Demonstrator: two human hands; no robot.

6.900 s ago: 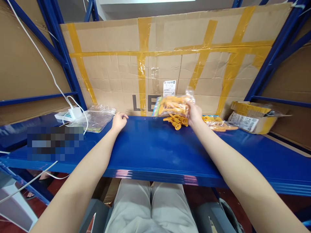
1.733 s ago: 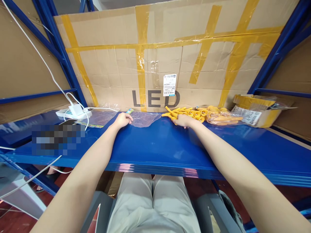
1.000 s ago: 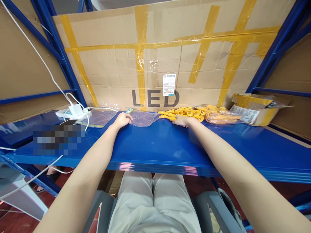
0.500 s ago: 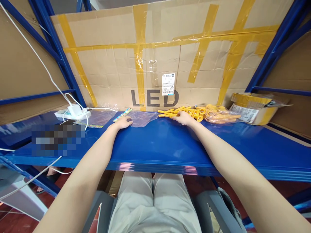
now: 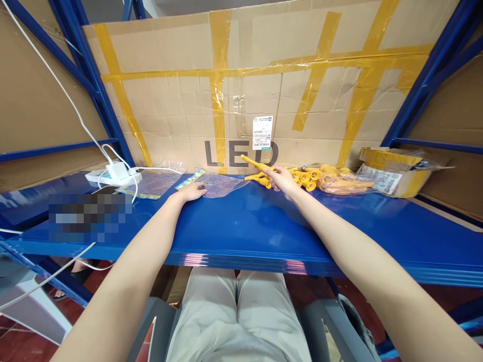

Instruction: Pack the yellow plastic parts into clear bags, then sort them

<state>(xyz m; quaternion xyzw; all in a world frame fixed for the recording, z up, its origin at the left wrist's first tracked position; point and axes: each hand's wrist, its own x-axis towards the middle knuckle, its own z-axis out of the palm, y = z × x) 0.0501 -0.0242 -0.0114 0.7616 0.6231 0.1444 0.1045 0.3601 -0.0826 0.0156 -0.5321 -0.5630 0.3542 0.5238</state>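
My right hand pinches a long yellow plastic piece and holds it tilted just above the blue shelf. More loose yellow pieces lie in a pile right behind that hand. My left hand lies flat on the edge of an empty clear plastic bag with a coloured header strip. Further right, a clear bag of yellow pieces rests on the shelf.
A taped cardboard sheet marked LED closes the back. A white power strip with charger and cable and another clear bag sit at the left. A small open cardboard box stands at the right. Blue rack posts flank both sides.
My right hand has picked one long yellow piece out of the pile and lifted it. My left hand stays pressed on the empty bag.
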